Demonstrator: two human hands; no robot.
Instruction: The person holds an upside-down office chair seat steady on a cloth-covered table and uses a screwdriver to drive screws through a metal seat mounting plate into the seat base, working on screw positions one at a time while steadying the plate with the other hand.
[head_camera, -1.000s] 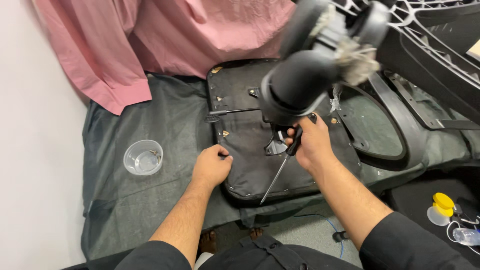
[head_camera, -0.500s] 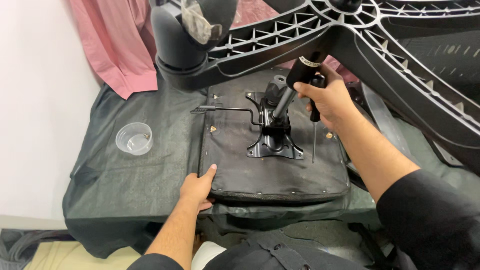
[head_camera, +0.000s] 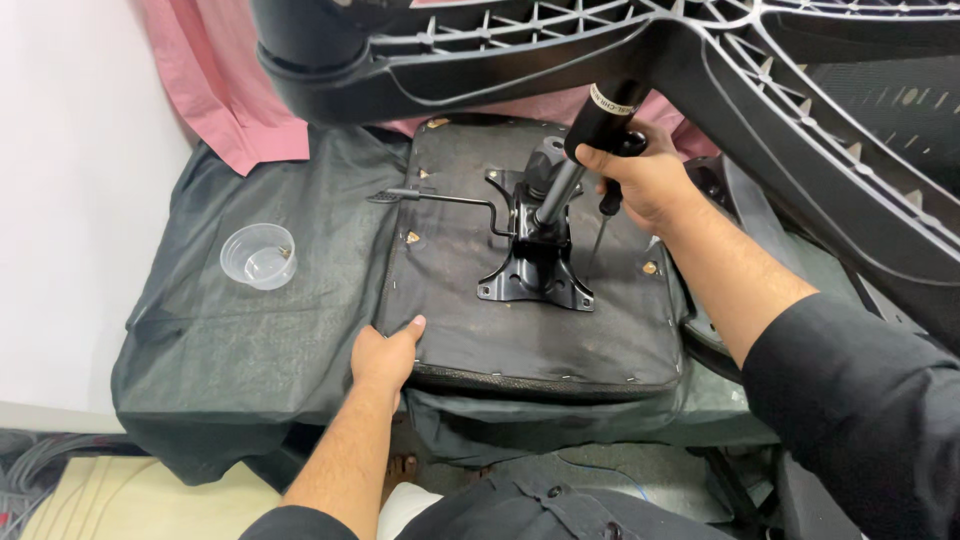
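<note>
The right hand (head_camera: 645, 185) is gripping the gas cylinder (head_camera: 585, 150) and a screwdriver (head_camera: 600, 215) with curled fingers, while the left hand (head_camera: 385, 355) is pressing flat on the seat's (head_camera: 540, 330) near-left corner.

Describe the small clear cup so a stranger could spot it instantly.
Start at the dark cloth covering the work surface. Left of the upturned chair seat sits the clear plastic cup, alone. It is the only see-through, round thing there.

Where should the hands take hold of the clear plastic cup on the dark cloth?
By the rim and wall of the clear plastic cup, coming from above. It stands upright and open on the dark cloth, apart from other things, left of the left hand. The small contents suggest keeping it level.
</note>
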